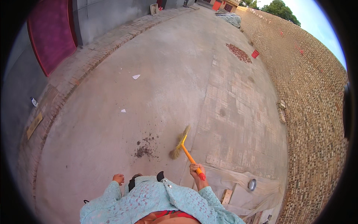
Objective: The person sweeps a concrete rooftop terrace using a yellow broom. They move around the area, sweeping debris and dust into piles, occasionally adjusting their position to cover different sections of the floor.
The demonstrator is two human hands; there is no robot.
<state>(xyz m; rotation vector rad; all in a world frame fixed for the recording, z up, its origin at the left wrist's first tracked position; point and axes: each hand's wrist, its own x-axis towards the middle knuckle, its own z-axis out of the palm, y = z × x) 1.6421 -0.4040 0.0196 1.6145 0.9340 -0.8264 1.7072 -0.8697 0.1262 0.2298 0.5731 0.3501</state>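
Two white scraps on the grey concrete floor (164, 67), one farther off (136, 77), one nearer (123, 111). Nearer again, a scatter of dark dirt (146, 148), thickest at its near edge. Along the left, a low brick step (85, 61) below a grey wall, with a purple-red door curtain (52, 33), a small white bottle (34, 102) and a flat tan board (34, 126) on that side. Along the right, a long brick wall (317, 112), with a few loose bricks (282, 112) at its foot. Farther up, a red bucket (255, 54) beside a spread of reddish bits (238, 53); beyond both, a covered pile (230, 19). Close by on the right, a pale sheet (268, 190) with a metal tin (252, 184) and a piece of wood (226, 196) on it.

Broom (189, 155) slanting forward and left from the body, bristles just right of the dirt, a narrow strip of floor between. Cannot tell whether bristles touch the concrete. Right hand (196, 171) wrapped firmly around the orange handle near its top, red end poking out behind the fist. Left hand (118, 179) out to the side, fingers bent inward; cannot tell how tightly closed.
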